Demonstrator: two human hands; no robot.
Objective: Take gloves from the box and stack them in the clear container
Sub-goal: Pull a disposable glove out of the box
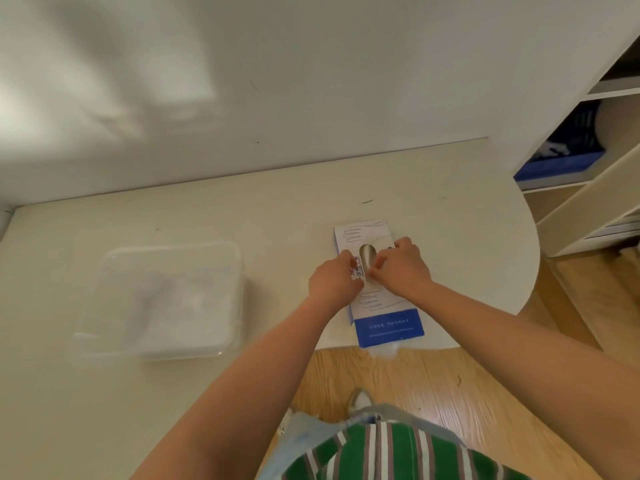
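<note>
One white box, blue end, glove outlines, oval opening

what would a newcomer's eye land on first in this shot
The left hand and right hand meet, fingers curled, at the oval opening of the blue-and-white glove box, which lies at the near edge of the table. To its left sits the clear container, something pale inside.
</note>
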